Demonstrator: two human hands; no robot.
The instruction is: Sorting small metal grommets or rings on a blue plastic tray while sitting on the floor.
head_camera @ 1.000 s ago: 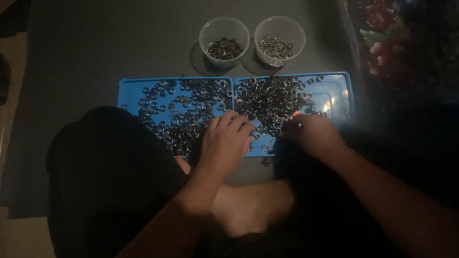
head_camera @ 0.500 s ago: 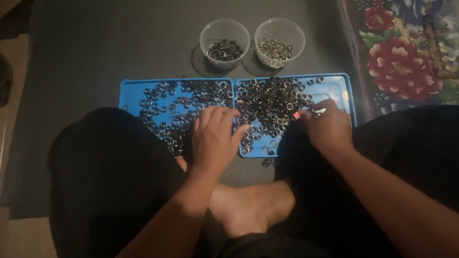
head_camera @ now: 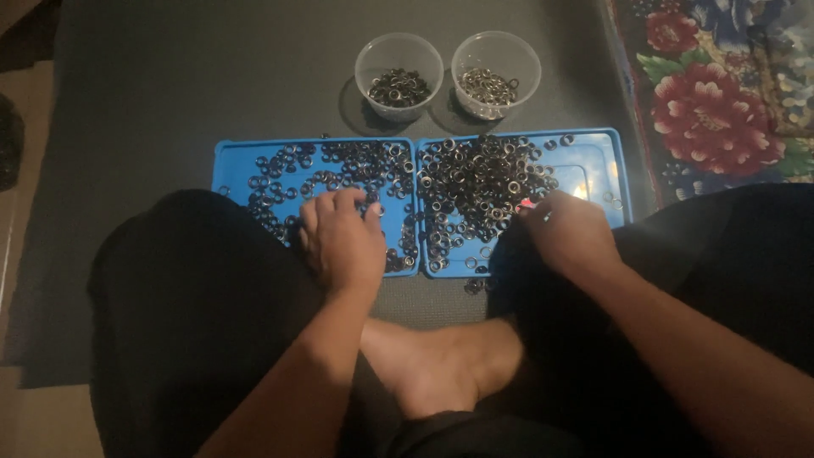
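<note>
Two blue trays lie side by side on a dark mat, the left tray (head_camera: 233,161) and the right tray (head_camera: 598,157). Both are strewn with several small metal rings (head_camera: 475,182). My left hand (head_camera: 342,240) rests palm down on the left tray, fingertips curled among the rings. My right hand (head_camera: 566,231) sits at the near edge of the right tray, fingers pinched at the rings; whether it holds one is hidden. Two clear cups stand beyond the trays: the left cup (head_camera: 398,64) holds dark rings, the right cup (head_camera: 496,61) holds lighter rings.
I sit cross-legged, black-clad knees (head_camera: 195,314) either side and a bare foot (head_camera: 441,365) below the trays. A floral rug (head_camera: 721,93) lies at the right. A few rings (head_camera: 475,286) have spilled onto the mat (head_camera: 170,76) by the trays.
My left hand has slid left across the left tray. My right hand has stayed at the right tray's near edge. The view has brightened.
</note>
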